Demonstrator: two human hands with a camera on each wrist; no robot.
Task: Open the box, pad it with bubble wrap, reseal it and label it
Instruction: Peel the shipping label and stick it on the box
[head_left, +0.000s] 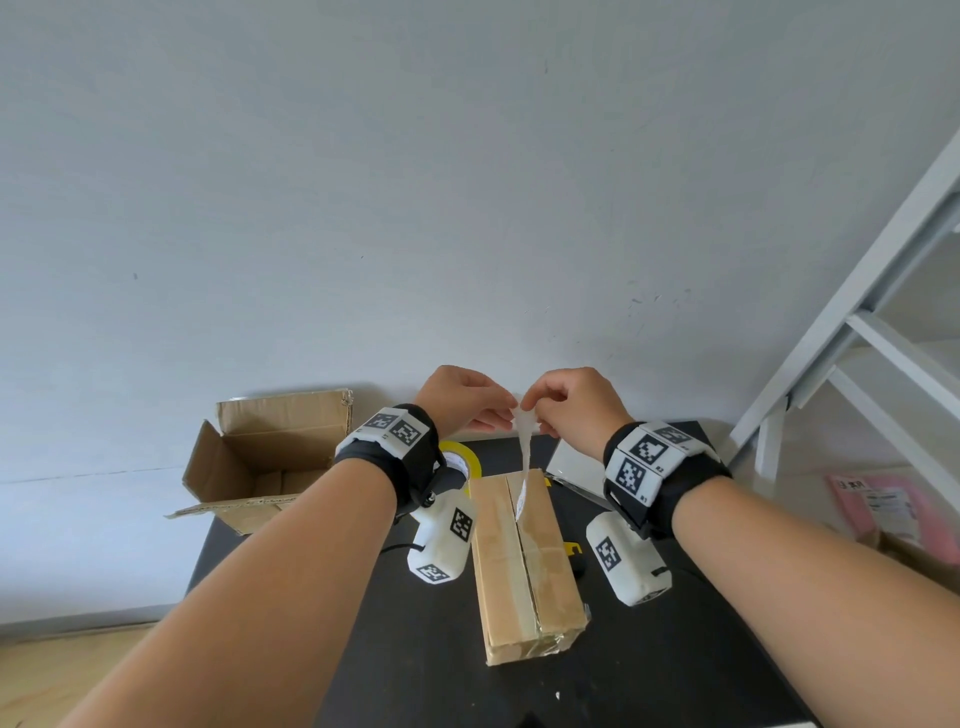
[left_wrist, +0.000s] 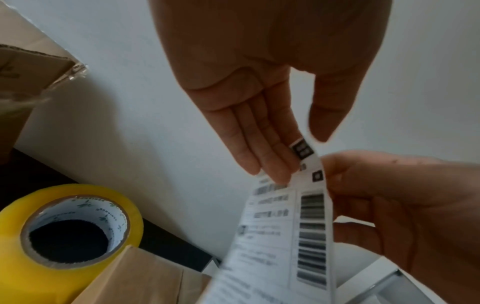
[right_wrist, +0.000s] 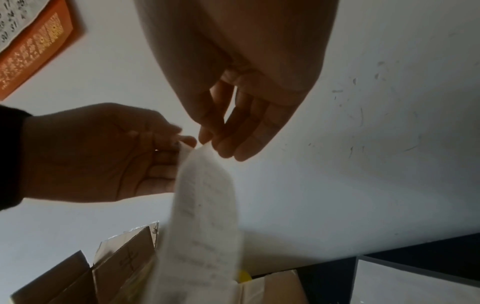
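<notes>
Just above the centre of the head view, the left hand (head_left: 464, 397) and the right hand (head_left: 570, 399) meet over the black counter (head_left: 395, 649), both pinching the top edge of a white shipping label (head_left: 524, 457). The label hangs down between them, and its lower end appears in front of the sealed cardboard box (head_left: 527, 561), though contact cannot be told. In the left wrist view the printed side shows, with barcodes running down its right edge; the left hand's fingers (left_wrist: 262, 152) lie straight behind the top corner with the thumb in front, so its grip is clamped on the label. The right hand, at the lower right of that frame, curls its fingers round the label's right edge. From the right wrist view the label's plain back faces the camera, its print showing faintly through. The sealed box lies lengthwise at the middle of the counter, clear tape along its centre seam. A yellow tape roll (head_left: 462, 460) sits just beyond its far left corner. An open cardboard box (head_left: 265, 462) with raised flaps stands at the counter's left edge, and a white sheet (head_left: 576, 470) lies right of the sealed box.
</notes>
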